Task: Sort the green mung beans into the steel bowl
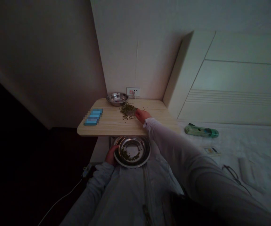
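My left hand grips the left rim of a shiny metal bowl, held below the table's front edge, close to my body. Small green beans, like mung beans, lie along the bowl's lower inside. My right hand is at the right side of a loose pile of the same green beans on the small wooden table. Its fingers are curled closed, and what is in them is hidden. A pale, greyish patch shows in the pile beside the fingertips; I cannot tell what it is.
A second metal bowl stands at the table's back left. A blurred blue item lies at the left. Behind is a wall socket. On the bed at right are a green bottle-like item and glasses.
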`<action>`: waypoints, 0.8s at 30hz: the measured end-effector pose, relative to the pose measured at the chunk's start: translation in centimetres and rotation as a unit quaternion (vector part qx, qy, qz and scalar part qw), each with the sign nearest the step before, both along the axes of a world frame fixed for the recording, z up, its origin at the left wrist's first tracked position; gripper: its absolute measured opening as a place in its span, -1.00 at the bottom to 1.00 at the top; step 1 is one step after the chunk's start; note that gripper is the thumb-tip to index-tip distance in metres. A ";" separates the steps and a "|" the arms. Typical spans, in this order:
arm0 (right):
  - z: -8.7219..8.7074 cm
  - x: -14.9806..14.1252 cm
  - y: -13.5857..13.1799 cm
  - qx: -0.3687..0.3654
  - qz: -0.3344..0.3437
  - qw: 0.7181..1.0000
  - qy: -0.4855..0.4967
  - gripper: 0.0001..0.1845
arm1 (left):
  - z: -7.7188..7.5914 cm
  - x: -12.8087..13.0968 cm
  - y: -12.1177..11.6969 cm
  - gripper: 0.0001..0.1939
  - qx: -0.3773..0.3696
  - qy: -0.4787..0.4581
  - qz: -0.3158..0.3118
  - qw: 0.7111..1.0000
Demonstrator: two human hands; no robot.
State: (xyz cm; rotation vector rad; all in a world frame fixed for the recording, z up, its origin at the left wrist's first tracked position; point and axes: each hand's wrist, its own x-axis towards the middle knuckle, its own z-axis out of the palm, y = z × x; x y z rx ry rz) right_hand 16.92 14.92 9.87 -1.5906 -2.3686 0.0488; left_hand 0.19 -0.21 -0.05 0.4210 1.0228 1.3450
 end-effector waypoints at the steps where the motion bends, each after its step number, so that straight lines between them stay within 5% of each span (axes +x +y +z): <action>1: 0.0 -0.6 -0.1 -0.004 0.002 1.000 -0.015 -0.67 | -0.1 0.0 0.0 -0.84 0.004 0.000 -0.001 1.000; 24: 0.1 -3.1 -1.0 0.000 0.082 0.980 -0.182 -0.63 | -1.0 -0.1 0.2 -0.84 0.023 0.010 0.008 1.000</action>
